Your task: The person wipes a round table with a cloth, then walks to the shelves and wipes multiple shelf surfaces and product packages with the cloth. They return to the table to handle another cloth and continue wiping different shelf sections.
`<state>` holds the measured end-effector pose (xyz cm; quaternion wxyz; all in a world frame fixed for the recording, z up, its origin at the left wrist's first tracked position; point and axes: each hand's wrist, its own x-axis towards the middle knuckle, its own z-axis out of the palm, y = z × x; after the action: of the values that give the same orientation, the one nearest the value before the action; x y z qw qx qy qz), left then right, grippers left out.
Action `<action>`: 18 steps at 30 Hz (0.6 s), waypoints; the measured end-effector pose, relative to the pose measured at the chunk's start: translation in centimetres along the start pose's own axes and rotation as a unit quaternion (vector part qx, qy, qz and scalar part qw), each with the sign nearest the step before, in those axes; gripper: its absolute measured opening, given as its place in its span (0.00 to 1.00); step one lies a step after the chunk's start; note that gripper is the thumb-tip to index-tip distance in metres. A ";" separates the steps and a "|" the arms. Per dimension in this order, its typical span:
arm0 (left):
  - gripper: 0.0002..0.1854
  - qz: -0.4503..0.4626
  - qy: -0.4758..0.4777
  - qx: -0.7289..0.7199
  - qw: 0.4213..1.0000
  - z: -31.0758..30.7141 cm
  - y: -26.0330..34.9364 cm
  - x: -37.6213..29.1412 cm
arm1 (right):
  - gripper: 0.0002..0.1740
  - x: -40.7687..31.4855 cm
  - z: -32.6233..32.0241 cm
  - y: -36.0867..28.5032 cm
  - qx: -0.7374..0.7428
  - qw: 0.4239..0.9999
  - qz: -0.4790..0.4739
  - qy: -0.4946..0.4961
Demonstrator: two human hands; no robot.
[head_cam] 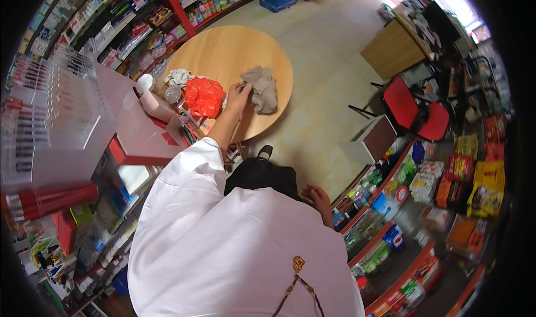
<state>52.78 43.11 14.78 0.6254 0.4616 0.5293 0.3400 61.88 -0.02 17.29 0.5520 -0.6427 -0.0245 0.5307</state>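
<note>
A round wooden table stands before me. On its right part lies a crumpled grey-brown cloth. My left hand reaches over the tabletop, its thumb and fingers pinched at the cloth's left edge. Just left of this hand sits a bunched red plastic bag, with a crumpled whitish cloth or paper behind it. Low at my right side hangs my right hand, with loosely curled fingers slightly apart and nothing seen in them.
Jars and a small open carton crowd the table's left side. A counter with a clear pen display rack stands left. To my right are a red chair, a wooden desk and shelves of packaged goods.
</note>
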 end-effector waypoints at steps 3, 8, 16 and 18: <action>0.30 0.017 0.058 0.186 0.981 -3.3 0.0 6.5 | 0.16 3.6 0.0 -2.8 -0.027 0.999 0.020 -0.015; 0.33 0.075 0.199 0.454 0.865 -10.8 3.6 13.4 | 0.16 9.7 0.2 -10.5 -0.077 0.996 -0.008 0.040; 0.42 -0.176 0.181 0.565 0.785 -16.2 2.9 19.6 | 0.17 12.2 0.2 -11.3 -0.040 0.995 0.069 0.052; 0.38 -0.161 0.218 0.551 0.789 -16.2 1.7 20.2 | 0.16 11.4 0.0 -10.4 -0.042 0.990 0.120 0.063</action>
<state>41.33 65.70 9.12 0.1789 0.5498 0.8156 -0.0236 72.61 11.07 17.48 0.4571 -0.6957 0.0650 0.5503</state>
